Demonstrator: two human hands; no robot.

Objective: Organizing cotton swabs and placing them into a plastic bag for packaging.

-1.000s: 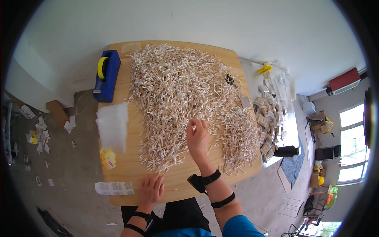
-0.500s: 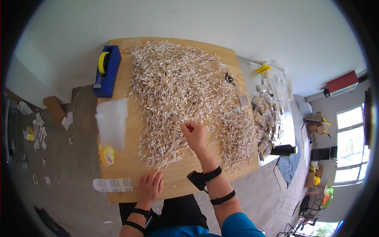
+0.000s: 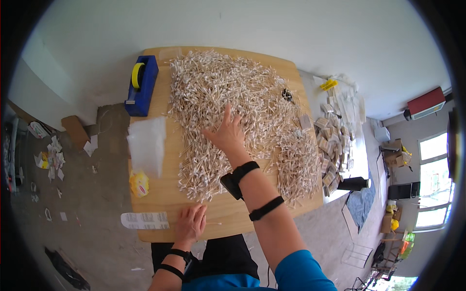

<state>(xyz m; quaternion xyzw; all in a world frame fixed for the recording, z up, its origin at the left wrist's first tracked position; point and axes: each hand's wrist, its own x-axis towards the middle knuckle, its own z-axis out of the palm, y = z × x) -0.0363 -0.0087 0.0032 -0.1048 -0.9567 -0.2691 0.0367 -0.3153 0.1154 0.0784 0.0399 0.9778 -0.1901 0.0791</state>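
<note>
A broad heap of cotton swabs (image 3: 218, 82) with thin pale sticks and white tips covers much of the wooden table (image 3: 233, 213). Over its middle reaches my right hand (image 3: 228, 136), fingers spread and holding nothing that I can see. It is over or touching the swabs; I cannot tell which. Close to the table's front edge, my left hand (image 3: 191, 223) lies on the wood with its fingers stretched out. One loose cotton swab (image 3: 214, 223) lies just right of its fingertips. A smaller cluster of swabs (image 3: 298, 167) sits at the right.
Along the table's left side are a blue tape dispenser (image 3: 143, 94), clear plastic bags (image 3: 147, 145), a yellow packet (image 3: 139, 184) and a printed label sheet (image 3: 144, 220). At the right, many small boxes (image 3: 332, 145) and a black bottle (image 3: 353, 184) occupy another surface.
My right hand has gone from curled fingers to spread ones and moved farther over the heap, slightly left. My left hand keeps its place on the table. The whole view has shifted slightly.
</note>
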